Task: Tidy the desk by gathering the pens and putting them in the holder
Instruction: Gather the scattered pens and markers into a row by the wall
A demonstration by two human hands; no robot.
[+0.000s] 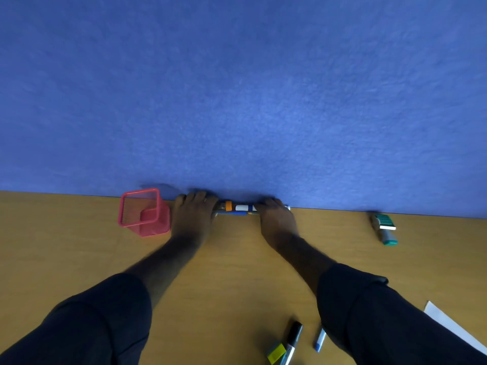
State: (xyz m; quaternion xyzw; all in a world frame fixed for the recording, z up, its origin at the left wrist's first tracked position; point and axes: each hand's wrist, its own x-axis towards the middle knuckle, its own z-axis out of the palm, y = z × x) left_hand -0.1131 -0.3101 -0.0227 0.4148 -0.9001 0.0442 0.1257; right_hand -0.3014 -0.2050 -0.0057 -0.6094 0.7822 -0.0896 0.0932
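- Two hands reach to the far edge of the wooden desk (pixel 79 259), where it meets a blue wall (pixel 237 88), and we see them at either end of a bundle of pens (pixel 237 209) lying sideways along that edge.
- Our left hand (pixel 193 217) lies palm down over the left end of the bundle, fingers bent over it towards the wall; we cannot tell whether they truly grip the pens or only press on them.
- Our right hand (pixel 275 219) covers the right end in the same way, fingers curved over the pens, and a pale tip pokes out just beyond it; how firm the hold is, we cannot tell.
- Between the hands we make out an orange band, a white barrel and a blue pen below them.
- The pink mesh holder (pixel 143 213) stands upright just beside the left hand, on its left.
- Near us, between our dark sleeves, lie a black marker (pixel 293 338), a yellow-green highlighter (pixel 276 353) touching it, and a small blue-and-white pen (pixel 320 339) just beside the right sleeve.
- Well apart to the right, near the wall, lie a teal marker (pixel 388 237) and a teal-and-white object (pixel 384 221) that is too blurred to name.
- A white sheet of paper (pixel 453 330) shows at the lower right edge.
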